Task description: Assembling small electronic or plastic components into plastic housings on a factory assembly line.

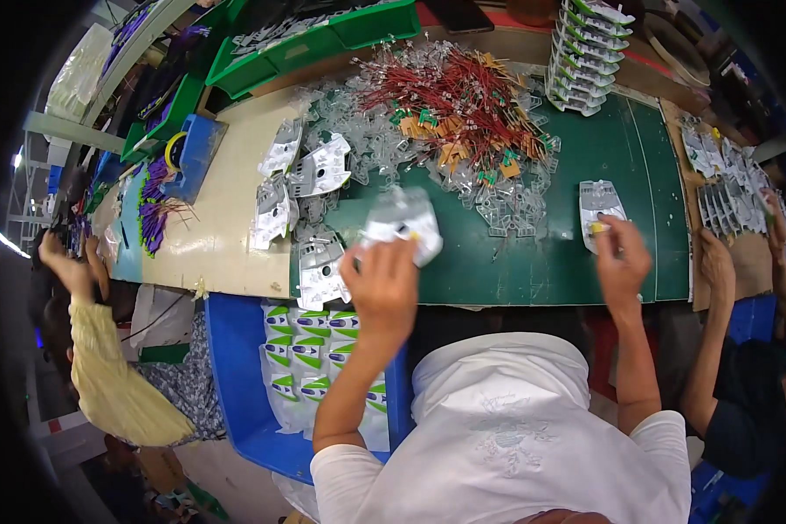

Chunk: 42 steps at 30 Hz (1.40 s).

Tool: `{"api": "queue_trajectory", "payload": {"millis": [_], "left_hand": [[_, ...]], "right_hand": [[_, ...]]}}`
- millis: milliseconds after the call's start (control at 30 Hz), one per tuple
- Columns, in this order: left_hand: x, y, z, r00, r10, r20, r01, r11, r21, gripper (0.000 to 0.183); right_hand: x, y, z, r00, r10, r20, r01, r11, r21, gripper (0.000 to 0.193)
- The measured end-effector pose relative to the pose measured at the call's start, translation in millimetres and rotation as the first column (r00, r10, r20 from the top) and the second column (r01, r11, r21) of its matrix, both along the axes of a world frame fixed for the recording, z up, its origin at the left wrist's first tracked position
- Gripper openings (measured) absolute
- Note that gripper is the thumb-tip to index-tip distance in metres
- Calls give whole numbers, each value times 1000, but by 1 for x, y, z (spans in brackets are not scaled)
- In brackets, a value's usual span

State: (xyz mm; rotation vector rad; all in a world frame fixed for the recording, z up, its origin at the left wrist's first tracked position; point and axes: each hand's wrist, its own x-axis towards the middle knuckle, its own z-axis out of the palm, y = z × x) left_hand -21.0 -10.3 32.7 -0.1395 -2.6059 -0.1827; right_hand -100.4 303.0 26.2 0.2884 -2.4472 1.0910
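In my left hand (380,284) I grip a white plastic shell (402,218) by its near edge; the shell is blurred and has a dark hole and a yellow spot. Further right, the fingers of my right hand (622,262) are closed on the near end of another white plastic shell (599,199), where a small yellow part shows at the fingertips. I cannot tell whether that shell rests on the table. Left of my left hand lie several similar grey-white shells (320,166). Clear plastic pieces (506,210) are spread beyond my hands on the green mat (489,271).
A heap of red-wired parts (463,96) covers the far middle. Stacked shells (588,61) stand far right. Green bins (323,52) line the back left. A blue crate (236,384) with white-and-green pieces is beside me. Co-workers' arms (118,375) show left and right.
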Motion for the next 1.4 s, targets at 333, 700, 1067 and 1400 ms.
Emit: {"api": "queue_trajectory", "payload": {"millis": [333, 700, 1067, 1400], "left_hand": [[58, 47, -32, 947, -294, 126, 266, 943, 201, 34], [7, 54, -7, 924, -382, -12, -35, -117, 993, 18], [4, 62, -8, 933, -358, 24, -42, -43, 998, 13], [11, 57, -12, 924, -383, -16, 64, 112, 992, 20]], "right_hand": [[-24, -67, -5, 765, 631, 128, -614, 656, 439, 18], [6, -75, 34, 739, 670, 68, -670, 742, -22, 16], [14, -77, 32, 746, 666, -17, -666, 746, 3, 16], [22, -80, 35, 672, 667, 322, -629, 744, -227, 15]]}}
